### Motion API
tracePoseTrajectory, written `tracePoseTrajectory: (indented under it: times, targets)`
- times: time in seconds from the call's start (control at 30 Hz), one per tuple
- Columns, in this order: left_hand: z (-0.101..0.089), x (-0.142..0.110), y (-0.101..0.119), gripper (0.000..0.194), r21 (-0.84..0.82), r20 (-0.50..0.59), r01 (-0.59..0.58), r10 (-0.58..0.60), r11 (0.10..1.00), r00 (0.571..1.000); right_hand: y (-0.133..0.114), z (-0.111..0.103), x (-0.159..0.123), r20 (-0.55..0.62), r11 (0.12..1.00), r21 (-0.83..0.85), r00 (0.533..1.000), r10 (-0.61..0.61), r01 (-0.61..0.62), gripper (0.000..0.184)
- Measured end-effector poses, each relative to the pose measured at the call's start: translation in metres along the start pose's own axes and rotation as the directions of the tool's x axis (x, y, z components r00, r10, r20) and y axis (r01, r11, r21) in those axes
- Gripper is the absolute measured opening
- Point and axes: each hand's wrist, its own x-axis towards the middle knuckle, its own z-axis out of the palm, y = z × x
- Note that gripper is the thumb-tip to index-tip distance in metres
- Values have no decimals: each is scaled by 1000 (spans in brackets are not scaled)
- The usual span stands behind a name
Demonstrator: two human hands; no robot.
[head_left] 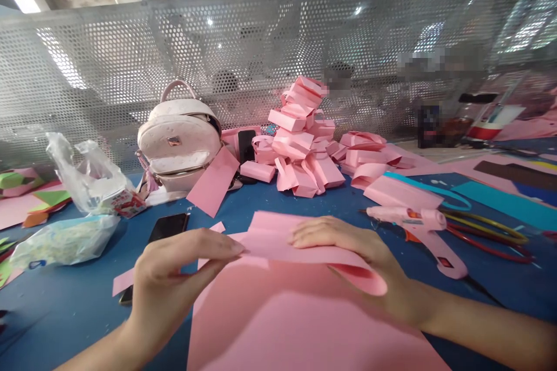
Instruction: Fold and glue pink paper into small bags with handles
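A strip of pink paper (pixel 278 248) is folded over, and its right end curls into a loop. My left hand (pixel 174 264) pinches the strip's left edge between thumb and fingertips. Over the right part of the strip lies my right hand (pixel 369 249), fingers on top and the curled end by its palm; the thumb is hidden. Beneath both hands a large pink paper sheet (pixel 300 324) spreads toward me. To the right of my right hand, a pink glue gun (pixel 418 223) rests on its side with its cord trailing away.
Folded pink paper pieces (pixel 300 151) are piled at the back. A pale backpack (pixel 180 133) stands left of them. A phone (pixel 169 226), a plastic bag (pixel 65 240) and a small box (pixel 124 200) lie left. Blue paper strips (pixel 509 200) lie right. A perforated metal screen (pixel 243 29) rises behind.
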Motion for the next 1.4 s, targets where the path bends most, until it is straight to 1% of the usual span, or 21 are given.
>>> tracePoseTrajectory:
  times: [0.03, 0.07, 0.1, 0.13, 0.17, 0.2, 0.23, 0.3, 0.4, 0.53, 0.63, 0.73, 0.8, 0.87, 0.97, 1.03, 1.1, 1.17, 1.27, 1.4]
  targets:
    - [-1, 0, -1, 20, 47, 46, -112, 110, 993, 993, 5, 1, 1, 12, 999, -20, 999, -34, 34, 32]
    - [-2, 1, -3, 22, 86, 108, -226, 216, 970, 970, 10, 2, 1, 19, 997, -42, 998, -57, 57, 38]
    - [-2, 1, -5, 23, 116, 174, -321, 298, 940, 938, 15, 4, 0, 22, 995, -69, 997, -71, 72, 42]
    - [-1, 1, -10, 25, 136, 232, -389, 353, 911, 907, 21, 7, -1, 17, 991, -104, 997, -78, 79, 41]
    - [0, 0, -15, 26, 149, 271, -430, 381, 891, 884, 25, 10, -3, 16, 986, -143, 996, -84, 85, 37]
    - [3, -1, -22, 27, 166, 285, -440, 384, 882, 878, 29, 13, -5, 17, 977, -187, 995, -102, 103, 30]
    - [5, -3, -29, 27, 173, 279, -437, 381, 883, 881, 33, 15, -8, 25, 966, -228, 992, -123, 125, 24]
    - [12, -8, -41, 26, 177, 236, -398, 353, 900, 905, 36, 19, -12, 49, 943, -285, 985, -167, 174, 20]
    - [21, -15, -50, 20, 184, 196, -352, 316, 918, 928, 38, 20, -15, 62, 936, -290, 980, -190, 200, 19]
    - [28, -21, -46, 18, 133, 211, -316, 285, 939, 935, 38, 21, -17, -6, 960, -224, 985, -174, 169, 20]
    - [31, -25, -43, 16, 67, 222, -240, 220, 968, 950, 39, 22, -18, -42, 967, -199, 984, -173, 161, 17]
    - [33, -28, -43, 13, 21, 248, -166, 155, 986, 956, 38, 24, -20, -58, 973, -183, 987, -151, 138, 17]
    - [34, -29, -44, 11, 13, 258, -134, 126, 991, 958, 38, 25, -20, -53, 982, -153, 992, -118, 109, 19]
    - [34, -30, -47, 9, 21, 243, -111, 103, 994, 965, 38, 25, -20, -37, 989, -119, 995, -90, 85, 20]
    - [35, -31, -50, 9, 46, 211, -84, 72, 995, 975, 35, 23, -18, 54, 988, -108, 993, -104, 109, 19]
    - [35, -30, -51, 10, 59, 207, -79, 65, 995, 976, 33, 23, -17, 124, 979, -124, 982, -146, 161, 16]
    - [35, -29, -51, 11, 71, 213, -88, 71, 994, 975, 31, 24, -17, 146, 966, -140, 969, -197, 217, 15]
    - [36, -28, -51, 12, 80, 218, -100, 80, 992, 973, 31, 25, -18, 123, 962, -142, 969, -216, 233, 15]
    - [35, -27, -50, 8, 85, 223, -125, 104, 988, 969, 33, 26, -20, 66, 969, -114, 975, -214, 221, 17]
    - [34, -27, -48, 2, 96, 230, -163, 137, 982, 964, 36, 26, -23, 50, 975, -92, 979, -200, 204, 17]
